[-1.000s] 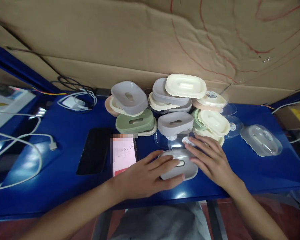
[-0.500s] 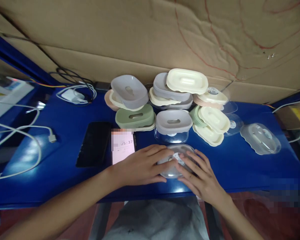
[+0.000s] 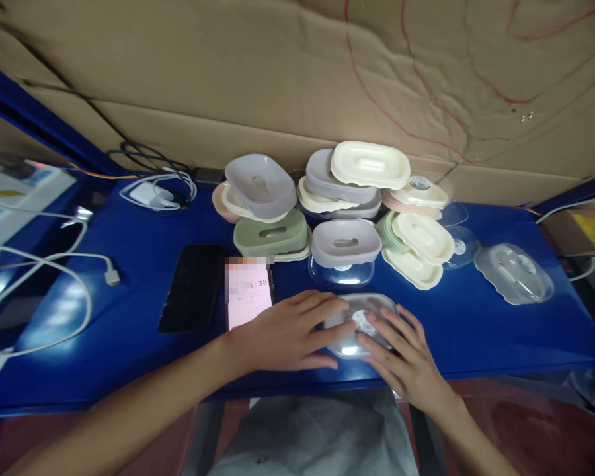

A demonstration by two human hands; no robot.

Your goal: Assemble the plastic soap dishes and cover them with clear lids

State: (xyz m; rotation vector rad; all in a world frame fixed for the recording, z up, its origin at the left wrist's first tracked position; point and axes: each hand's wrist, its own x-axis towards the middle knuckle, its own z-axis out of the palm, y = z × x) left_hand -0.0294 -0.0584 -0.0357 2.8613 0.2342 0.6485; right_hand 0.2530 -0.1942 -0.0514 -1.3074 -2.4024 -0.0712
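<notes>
A lidded grey soap box (image 3: 341, 337) with a clear cover and a round white sticker lies near the table's front edge. My left hand (image 3: 297, 330) rests on its left side, fingers stretched out and a little apart over the cover. From the right, my right hand (image 3: 406, 354) lies across the cover with spread fingers, its fingertips around the sticker. Neither hand is wrapped round the box. Behind it, a light grey slotted tray (image 3: 346, 241) sits on a clear cover (image 3: 340, 273).
Stacked soap box parts stand at the back: a green tray (image 3: 272, 233), a grey tray (image 3: 260, 186) and cream bases (image 3: 371, 165). A clear-covered box (image 3: 514, 274) lies right. Two phones, one dark (image 3: 192, 287) and one lit (image 3: 249, 294), lie left, beyond them white cables (image 3: 86, 291).
The soap box and both hands have shifted slightly to the right, with the fingers staying on the cover. The lit phone's last digits changed from 37 to 38. The view moved a little.
</notes>
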